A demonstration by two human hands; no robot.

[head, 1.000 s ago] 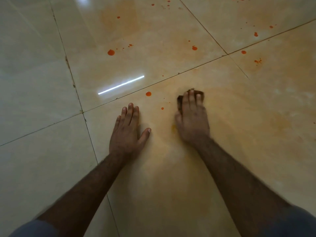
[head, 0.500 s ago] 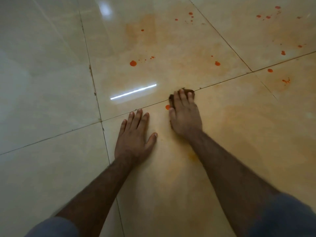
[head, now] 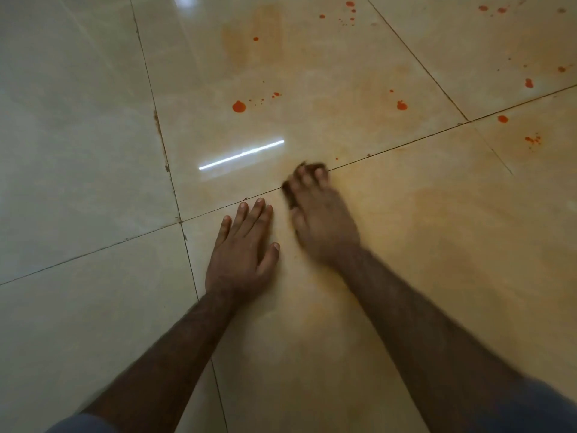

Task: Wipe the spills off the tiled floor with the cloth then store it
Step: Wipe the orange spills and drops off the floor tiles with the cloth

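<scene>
My right hand [head: 323,220] presses a small dark brown cloth [head: 288,190] flat on the glossy beige tiled floor [head: 93,151]; only the cloth's edges show past my fingertips, on a grout line. The hand is motion-blurred. My left hand [head: 242,254] lies palm down beside it, fingers apart, holding nothing. Orange-red spills dot the tiles beyond: a large drop [head: 239,106] ahead, another drop [head: 401,105] to the right, one drop [head: 502,119] past the grout crossing, and a small speck [head: 336,158] near the cloth. Faint orange smears cover the tile under my arms.
More orange splatter lies at the far top [head: 349,4] and top right [head: 528,83]. A bright strip of reflected light [head: 242,154] crosses the tile ahead of my left hand. Dark grout lines divide the large tiles.
My right hand has slid the cloth left and forward, over the orange drop near my left hand, which no longer shows. The left hand stays planted.
</scene>
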